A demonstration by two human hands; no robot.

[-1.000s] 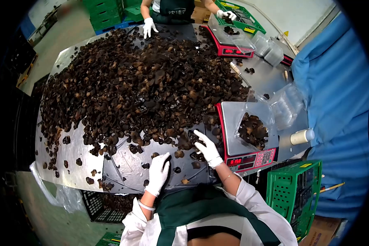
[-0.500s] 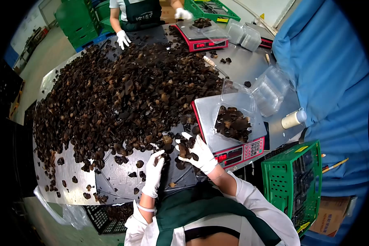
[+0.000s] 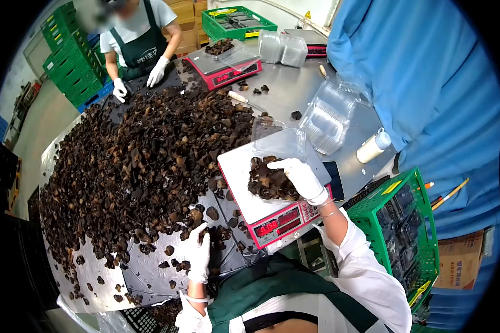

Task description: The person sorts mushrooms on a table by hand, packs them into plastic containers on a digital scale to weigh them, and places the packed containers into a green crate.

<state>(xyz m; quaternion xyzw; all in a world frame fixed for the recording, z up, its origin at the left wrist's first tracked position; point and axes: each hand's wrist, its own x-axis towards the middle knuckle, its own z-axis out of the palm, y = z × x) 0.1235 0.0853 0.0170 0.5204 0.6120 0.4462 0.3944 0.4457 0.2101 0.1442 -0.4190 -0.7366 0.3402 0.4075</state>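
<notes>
Dark wood ear mushrooms fill a clear plastic box whose lid stands folded back. The box sits on a red-edged digital scale with a lit display. Over the mushrooms lies my gloved right hand, palm down, fingers stretched across them; its underside is hidden. My gloved left hand hovers near the table's front edge, left of the scale, with its fingers apart and no held piece visible. Loose wood ears lie around it, beside the big pile.
Opposite stands a co-worker with gloved hands at the pile, beside a second scale. Stacked clear boxes, a white bottle and a knife lie right of the pile. A green crate holds packed boxes at my right.
My right hand has carried several wood ears from the pile's edge to the box and turned palm down. My view has swung right. The co-worker's right-side hand has left the far scale.
</notes>
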